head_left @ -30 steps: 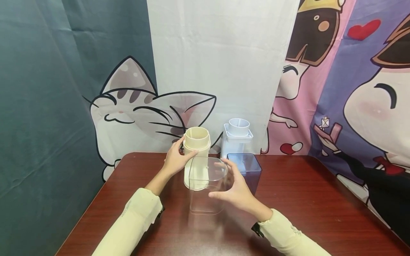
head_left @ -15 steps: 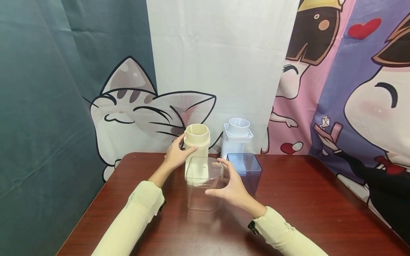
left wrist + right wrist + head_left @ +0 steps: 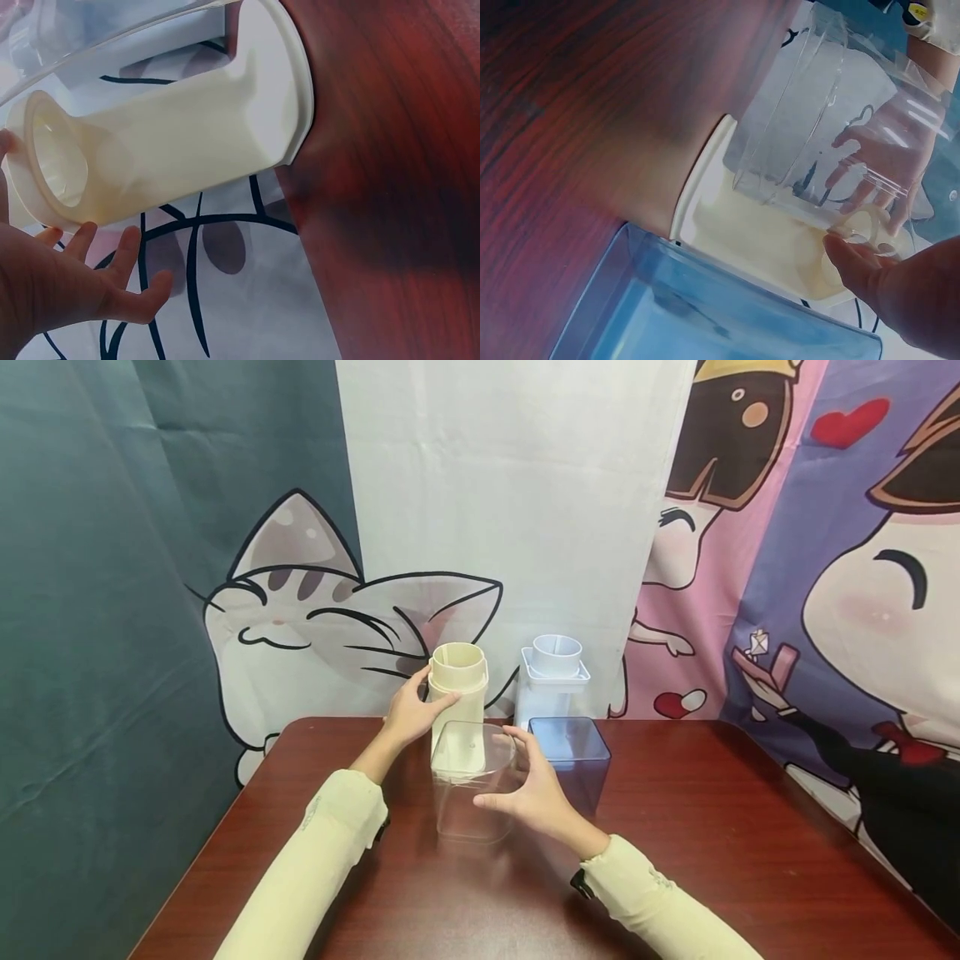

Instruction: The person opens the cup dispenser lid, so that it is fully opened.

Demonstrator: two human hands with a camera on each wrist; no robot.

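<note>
My left hand (image 3: 408, 714) holds a cream plastic stand (image 3: 458, 706) by its ring-shaped collar, thumb in front and fingers on the far left side. In the left wrist view the stand's (image 3: 165, 142) long body and broad foot show, with my hand (image 3: 67, 281) at the ring. My right hand (image 3: 536, 793) grips a clear see-through container (image 3: 472, 814) at its right side, thumb toward me. The container is in front of the stand, which shows through it. In the right wrist view, the container (image 3: 802, 112) appears raised off the table.
A translucent blue square container (image 3: 581, 785) stands right beside my right hand. Behind it is a pale blue-white stand (image 3: 543, 697) with a round top. The reddish wooden table (image 3: 690, 843) ends at a back edge against a printed cloth (image 3: 525, 510).
The cream stand has shifted away from me toward the back edge in my left hand. My right hand and the clear container have moved the same way and slightly left.
</note>
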